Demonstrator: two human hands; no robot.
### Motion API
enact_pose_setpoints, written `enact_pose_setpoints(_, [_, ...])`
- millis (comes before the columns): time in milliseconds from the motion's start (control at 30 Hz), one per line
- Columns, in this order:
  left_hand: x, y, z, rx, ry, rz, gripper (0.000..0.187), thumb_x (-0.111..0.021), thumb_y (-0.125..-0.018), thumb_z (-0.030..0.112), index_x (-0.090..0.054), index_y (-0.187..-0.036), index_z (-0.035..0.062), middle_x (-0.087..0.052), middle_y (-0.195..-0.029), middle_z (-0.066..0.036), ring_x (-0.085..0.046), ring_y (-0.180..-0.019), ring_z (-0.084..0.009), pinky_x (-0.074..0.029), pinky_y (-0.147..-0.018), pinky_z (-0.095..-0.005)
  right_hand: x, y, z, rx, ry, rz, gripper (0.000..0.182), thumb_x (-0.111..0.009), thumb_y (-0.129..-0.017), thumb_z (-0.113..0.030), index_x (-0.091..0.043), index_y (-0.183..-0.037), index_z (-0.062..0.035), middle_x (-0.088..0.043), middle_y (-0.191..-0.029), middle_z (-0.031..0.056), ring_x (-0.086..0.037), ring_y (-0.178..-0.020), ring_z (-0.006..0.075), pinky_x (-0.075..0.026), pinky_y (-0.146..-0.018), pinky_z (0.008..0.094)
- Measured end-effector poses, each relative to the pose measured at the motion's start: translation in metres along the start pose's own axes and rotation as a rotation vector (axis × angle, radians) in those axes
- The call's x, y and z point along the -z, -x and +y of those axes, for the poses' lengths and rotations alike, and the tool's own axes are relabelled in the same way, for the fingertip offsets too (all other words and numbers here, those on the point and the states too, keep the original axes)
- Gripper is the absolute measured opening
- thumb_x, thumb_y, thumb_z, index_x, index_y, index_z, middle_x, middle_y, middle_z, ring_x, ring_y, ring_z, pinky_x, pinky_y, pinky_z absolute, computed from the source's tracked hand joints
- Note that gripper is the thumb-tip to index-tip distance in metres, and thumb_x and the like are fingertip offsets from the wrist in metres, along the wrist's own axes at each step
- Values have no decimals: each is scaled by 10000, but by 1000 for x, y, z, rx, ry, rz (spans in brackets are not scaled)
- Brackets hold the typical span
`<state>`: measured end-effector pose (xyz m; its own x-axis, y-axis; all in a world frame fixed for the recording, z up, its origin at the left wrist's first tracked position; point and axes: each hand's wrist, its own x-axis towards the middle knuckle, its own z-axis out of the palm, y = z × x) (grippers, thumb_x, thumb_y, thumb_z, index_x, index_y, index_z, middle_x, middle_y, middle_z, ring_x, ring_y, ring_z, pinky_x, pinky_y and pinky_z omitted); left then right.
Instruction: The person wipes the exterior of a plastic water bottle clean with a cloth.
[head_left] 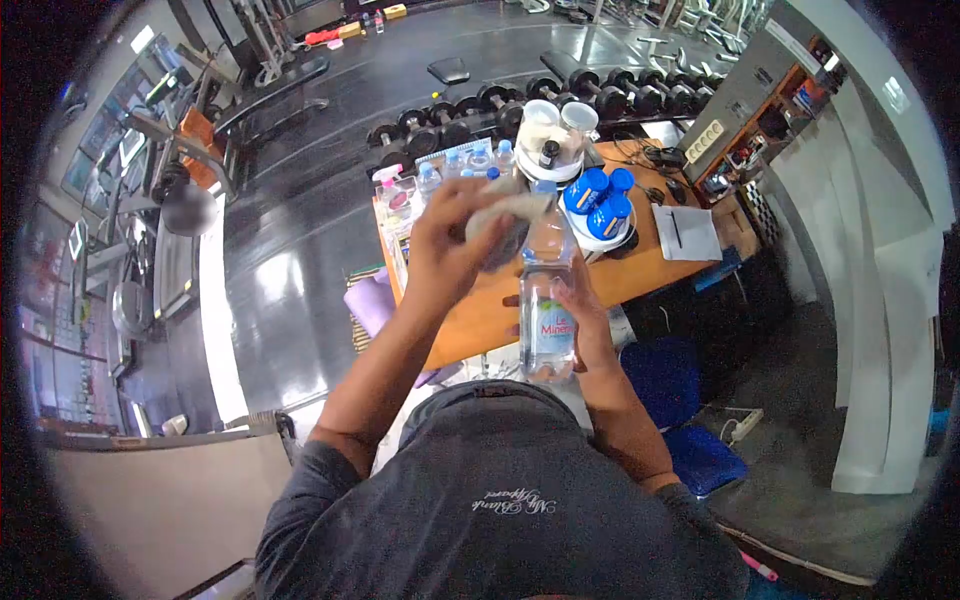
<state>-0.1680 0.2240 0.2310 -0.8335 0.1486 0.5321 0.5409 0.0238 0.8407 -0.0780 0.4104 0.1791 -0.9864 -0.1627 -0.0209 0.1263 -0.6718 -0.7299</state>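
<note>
My right hand (588, 318) is wrapped round a large clear water bottle (546, 345), held upright above the near side of the table. The bottle has a blue cap and a label with red lettering. My left hand (448, 238) is closed on a pale grey cloth (512, 207), bunched between thumb and fingers. One end of the cloth overlaps the bottle's neck just below the cap. Behind my left hand stand several smaller water bottles (428, 180) with light blue caps and a spray bottle (392, 188) with a pink head.
On the wooden table (470, 325) are blue-lidded containers (605, 212) on a round white stand, clear tubs (556, 130) and a paper with a pen (690, 233). A dumbbell rack (490, 105) runs behind. A blue chair (665, 385) stands at right, a purple roll (370, 303) at left.
</note>
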Motion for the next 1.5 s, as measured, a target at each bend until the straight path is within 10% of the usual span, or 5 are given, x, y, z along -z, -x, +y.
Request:
enact_pose_setpoints(400, [-21,47,14,-133,-237,-372,335,-827,-766,103,-769,-1092,50,-657,-1105,-138,-670,-1013,-306,-549,-877,-395,36,-5,35,206,48,185,903,-343,-959,-777,-152,-1661,-242,-639,-1228,162,-721,-905,291,-637,-732,433])
enact_pose_setpoints(533, [-19,13,3,-42,-251,-110,290,-816,-810,133,-787,-1090,61,-655,-1155,-133,-677,-1025,-257,-557,-866,-360,18,4,23,86,175,-17,1046,-286,-858,-881,-17,-1669,-277,-612,-1306,153,-709,-929,257,-617,-786,389])
enact_pose_setpoints(1000, [-12,52,6,-56,-134,-383,304,-825,-744,132,-792,-1042,86,-670,-1109,-115,-683,-987,-258,-549,-850,-372,56,-29,34,260,95,124,986,-295,-886,-868,-148,-1665,-282,-495,-1503,125,-612,-1210,297,-608,-870,444])
enact_pose_setpoints(1233, [-17,28,-3,-12,-208,-187,315,-837,-806,140,-779,-1105,59,-673,-1182,-148,-674,-1089,-283,-530,-929,-378,12,-10,14,126,159,62,953,-263,-907,-856,-95,-1662,-299,-475,-1500,155,-699,-1048,315,-639,-615,396])
enact_pose_setpoints(1500, [-13,85,7,-72,-60,-472,321,-829,-745,148,-796,-1061,102,-671,-1092,-132,-661,-989,-294,-536,-849,-396,29,-23,10,289,68,117,954,-366,-912,-826,-160,-1659,-268,-481,-1488,118,-646,-1124,275,-605,-866,427])
